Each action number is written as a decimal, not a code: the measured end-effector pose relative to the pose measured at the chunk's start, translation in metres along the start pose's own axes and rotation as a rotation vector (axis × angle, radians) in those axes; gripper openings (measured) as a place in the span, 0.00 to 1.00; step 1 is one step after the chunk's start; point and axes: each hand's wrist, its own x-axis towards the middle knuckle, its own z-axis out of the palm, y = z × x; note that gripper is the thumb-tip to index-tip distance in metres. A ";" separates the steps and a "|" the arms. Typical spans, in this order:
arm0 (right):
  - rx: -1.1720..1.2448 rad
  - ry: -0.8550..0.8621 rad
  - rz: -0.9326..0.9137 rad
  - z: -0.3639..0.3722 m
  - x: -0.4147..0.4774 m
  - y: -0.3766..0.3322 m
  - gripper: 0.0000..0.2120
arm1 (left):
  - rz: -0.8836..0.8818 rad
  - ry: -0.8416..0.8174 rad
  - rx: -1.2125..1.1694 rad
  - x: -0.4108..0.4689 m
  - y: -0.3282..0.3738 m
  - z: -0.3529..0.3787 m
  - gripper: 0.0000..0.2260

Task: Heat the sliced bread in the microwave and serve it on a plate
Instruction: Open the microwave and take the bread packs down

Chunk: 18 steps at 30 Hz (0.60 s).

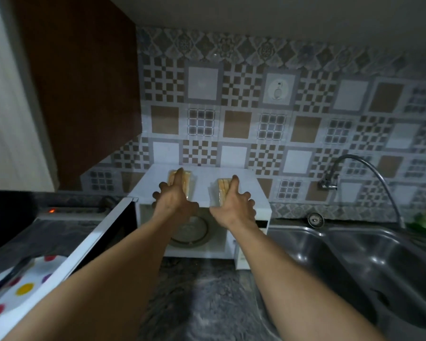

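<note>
The task is only starting. The microwave [244,191] stands at the back of the worktop [202,291], just left of the sink [354,254]. Its door [103,232] hangs open to the left, and the turntable [192,232] inside is bare.

The bread is not in yet. It lies on top of the microwave in two clear wrapped packs, one at the left near the back edge and one toward the middle.

The left hand [174,198] is on the left pack [188,183], one finger stretched along its top and the rest curled round it, gripping. The right hand [236,205] is on the right pack [221,190], thumb laid along it and fingers curled at its side. It looks like a grip too, though the underside is hidden.

Done so far, by the look of it, is the open door. Left to do: take the packs down, unwrap slices, load them, shut the door, heat them and plate them. No plate is in view.
</note>
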 end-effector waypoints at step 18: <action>-0.010 -0.043 0.058 0.038 -0.158 0.051 0.53 | -0.012 -0.013 -0.011 -0.162 -0.070 0.028 0.46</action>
